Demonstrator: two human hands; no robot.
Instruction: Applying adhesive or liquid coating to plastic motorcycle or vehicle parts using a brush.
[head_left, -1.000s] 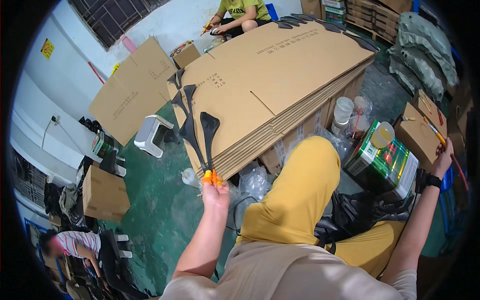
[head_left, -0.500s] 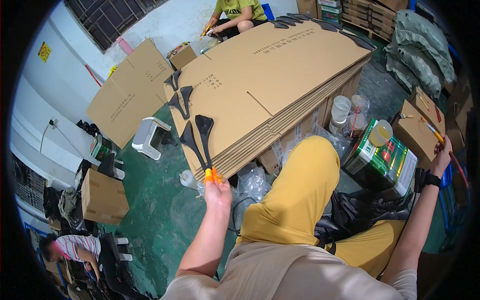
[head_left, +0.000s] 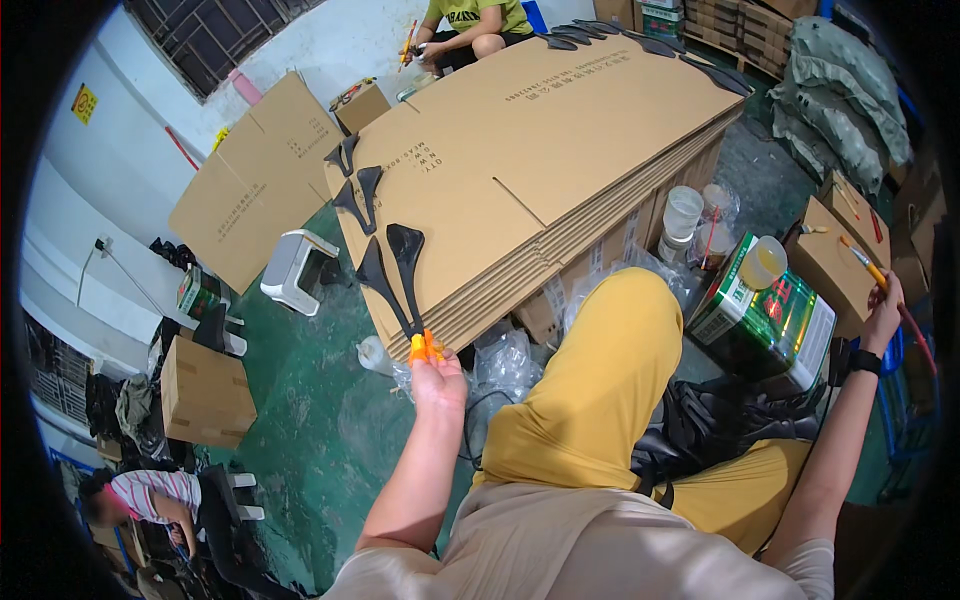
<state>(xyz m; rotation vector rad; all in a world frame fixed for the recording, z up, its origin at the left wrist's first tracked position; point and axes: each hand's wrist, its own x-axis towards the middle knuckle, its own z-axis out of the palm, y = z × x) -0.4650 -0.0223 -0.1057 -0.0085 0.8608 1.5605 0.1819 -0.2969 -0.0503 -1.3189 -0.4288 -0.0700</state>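
Two spatulas: black blades (head_left: 400,262) lie on the flattened cardboard stack (head_left: 560,150), long axes running back from its near corner toward the grip.
Left hand (head_left: 437,378): clenched on their orange handles (head_left: 424,346).
Green tin (head_left: 765,315): capped by a cup.
Right hand (head_left: 884,312): grasping a brush (head_left: 868,268), well apart.

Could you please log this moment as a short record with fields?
Left hand: grip pinches the orange handles of two black spatula-shaped pieces resting on the cardboard stack
Right hand: grip holds a brush over an open carton
Beside right knee: green tin can with a cup on top
Floor: green
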